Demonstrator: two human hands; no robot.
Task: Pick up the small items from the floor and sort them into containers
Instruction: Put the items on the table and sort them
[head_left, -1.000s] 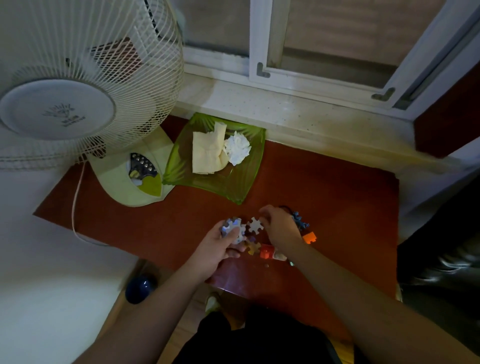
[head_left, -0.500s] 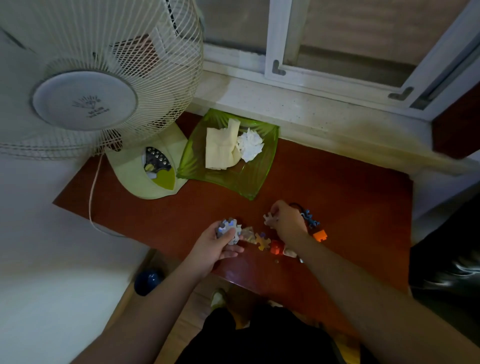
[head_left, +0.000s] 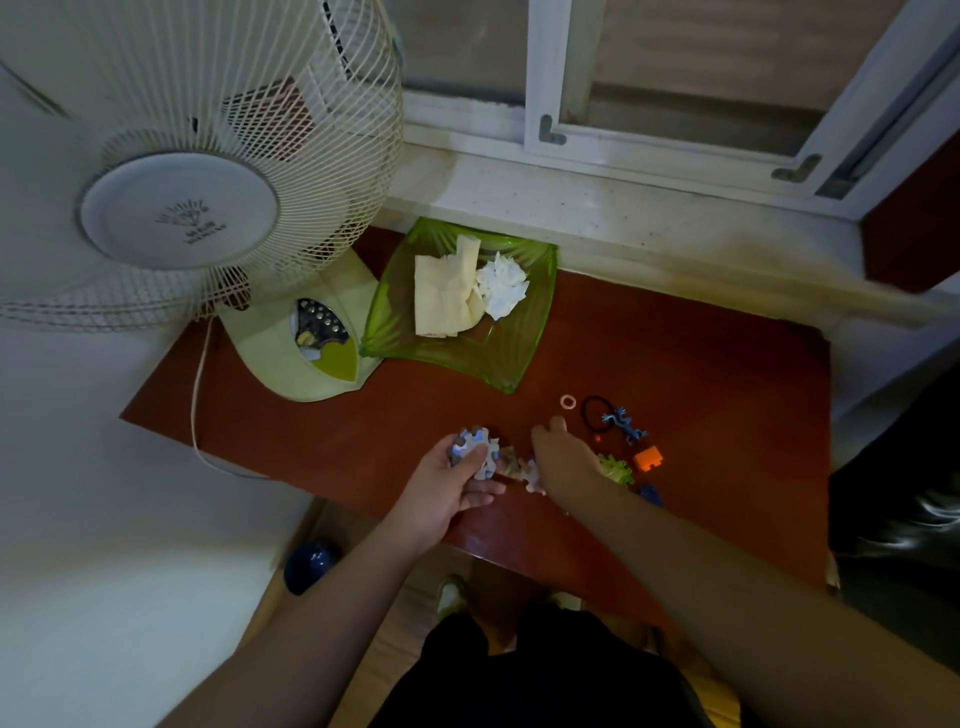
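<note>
The left hand (head_left: 457, 478) is gripping a small stack of jigsaw pieces (head_left: 475, 449), fingers curled under them. The right hand (head_left: 563, 460) is lying palm-down over more loose pieces (head_left: 527, 470) just at its nine o'clock – whether it is pinching one I cannot tell. Sorting is looking barely begun: at two and three o'clock of the right hand a pink ring (head_left: 568, 401), a black hair band (head_left: 597, 413), a blue lizard toy (head_left: 623, 423), an orange block (head_left: 648, 459) and a green spiky piece (head_left: 615, 467) are lying unsorted on the red surface (head_left: 701, 364). The green tray (head_left: 535, 291) at twelve o'clock is holding only tissue – none of the small items are in it
</note>
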